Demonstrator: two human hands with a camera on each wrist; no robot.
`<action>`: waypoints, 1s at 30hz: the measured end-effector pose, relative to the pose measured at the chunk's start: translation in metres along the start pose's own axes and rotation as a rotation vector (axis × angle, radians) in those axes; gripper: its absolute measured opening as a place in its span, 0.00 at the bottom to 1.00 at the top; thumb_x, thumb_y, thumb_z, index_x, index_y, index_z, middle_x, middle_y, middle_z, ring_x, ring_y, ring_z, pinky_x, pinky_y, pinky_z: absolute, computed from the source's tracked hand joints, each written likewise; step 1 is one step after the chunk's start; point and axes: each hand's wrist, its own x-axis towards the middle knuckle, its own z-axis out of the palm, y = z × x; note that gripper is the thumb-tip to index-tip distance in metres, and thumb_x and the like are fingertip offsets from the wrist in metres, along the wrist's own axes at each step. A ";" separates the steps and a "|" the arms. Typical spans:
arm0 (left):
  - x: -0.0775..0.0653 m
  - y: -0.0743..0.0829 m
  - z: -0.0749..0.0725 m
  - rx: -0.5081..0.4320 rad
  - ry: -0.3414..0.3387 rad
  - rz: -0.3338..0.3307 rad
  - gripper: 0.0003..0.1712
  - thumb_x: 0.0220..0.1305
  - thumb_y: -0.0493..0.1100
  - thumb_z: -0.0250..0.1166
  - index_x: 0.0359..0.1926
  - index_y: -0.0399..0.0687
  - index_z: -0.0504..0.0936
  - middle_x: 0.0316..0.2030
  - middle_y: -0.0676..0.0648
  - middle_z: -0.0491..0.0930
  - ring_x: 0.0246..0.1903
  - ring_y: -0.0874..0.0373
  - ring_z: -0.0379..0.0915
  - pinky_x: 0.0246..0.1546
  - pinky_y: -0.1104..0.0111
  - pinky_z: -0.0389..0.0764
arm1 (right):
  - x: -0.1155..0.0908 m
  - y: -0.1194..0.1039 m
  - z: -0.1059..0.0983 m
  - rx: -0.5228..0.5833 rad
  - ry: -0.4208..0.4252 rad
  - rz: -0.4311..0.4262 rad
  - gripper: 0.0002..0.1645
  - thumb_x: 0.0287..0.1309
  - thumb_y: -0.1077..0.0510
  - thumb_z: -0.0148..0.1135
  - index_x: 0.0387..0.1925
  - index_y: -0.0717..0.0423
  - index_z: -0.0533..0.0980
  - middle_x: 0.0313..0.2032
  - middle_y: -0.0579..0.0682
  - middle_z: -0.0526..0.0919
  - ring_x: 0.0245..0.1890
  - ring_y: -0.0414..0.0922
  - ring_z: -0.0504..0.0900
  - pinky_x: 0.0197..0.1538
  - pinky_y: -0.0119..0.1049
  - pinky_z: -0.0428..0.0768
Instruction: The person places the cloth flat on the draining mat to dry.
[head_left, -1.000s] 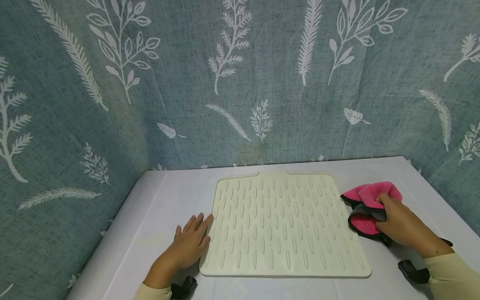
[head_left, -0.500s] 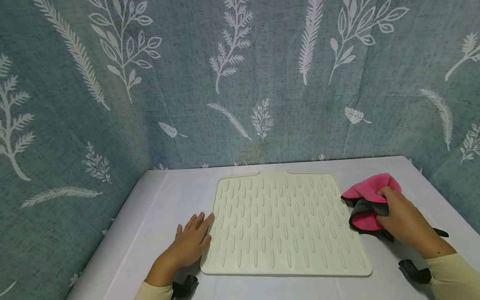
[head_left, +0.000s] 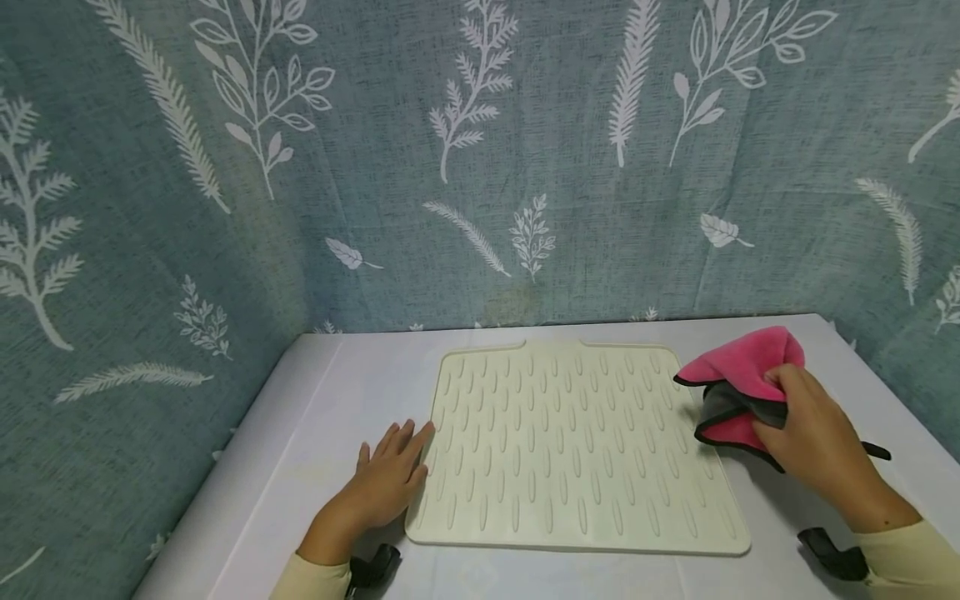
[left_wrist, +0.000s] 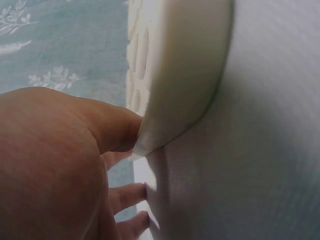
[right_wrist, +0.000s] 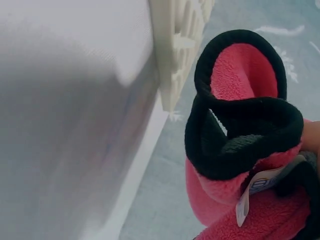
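A cream mat [head_left: 570, 458] with raised oval ridges lies flat on the white table. My left hand [head_left: 381, 490] rests at its left edge, fingers spread and fairly straight. In the left wrist view, the thumb [left_wrist: 112, 125] touches the mat's edge. My right hand [head_left: 823, 437] grips a bunched cleaning cloth [head_left: 757, 360], pink on one side and grey on the other, with black edging. The cloth hangs over the mat's right edge in the head view. Its folds and a white label [right_wrist: 243, 212] show in the right wrist view, where most of the hand is hidden.
The white table [head_left: 300, 450] extends around the mat on all sides. Behind it and on both sides hangs a blue-green curtain [head_left: 390, 158] with a white leaf pattern. Black straps [head_left: 832, 554] sit at both wrists.
My right hand has lifted the cloth up and away from me, and the cloth now overlaps the mat's right edge more. My left hand stays at the left edge. The head view has shifted slightly.
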 end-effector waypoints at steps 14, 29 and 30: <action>-0.002 0.000 -0.001 -0.015 0.003 0.001 0.35 0.75 0.50 0.54 0.79 0.59 0.54 0.78 0.38 0.51 0.78 0.35 0.39 0.67 0.27 0.39 | -0.002 -0.024 0.000 0.049 0.097 -0.113 0.38 0.28 0.78 0.77 0.47 0.70 0.68 0.41 0.64 0.74 0.42 0.57 0.75 0.50 0.05 0.52; -0.002 0.003 0.000 -0.019 0.014 -0.002 0.35 0.75 0.49 0.54 0.78 0.58 0.55 0.77 0.37 0.52 0.77 0.35 0.40 0.67 0.27 0.38 | -0.010 -0.045 -0.002 0.109 0.148 -0.198 0.42 0.21 0.78 0.80 0.46 0.68 0.71 0.41 0.57 0.76 0.46 0.25 0.65 0.53 0.05 0.55; -0.002 0.003 0.000 -0.021 0.014 -0.001 0.35 0.75 0.49 0.54 0.78 0.58 0.55 0.77 0.37 0.52 0.77 0.35 0.40 0.67 0.27 0.38 | -0.010 -0.046 -0.002 0.123 0.156 -0.209 0.41 0.21 0.79 0.79 0.46 0.68 0.71 0.41 0.57 0.76 0.47 0.22 0.63 0.53 0.05 0.55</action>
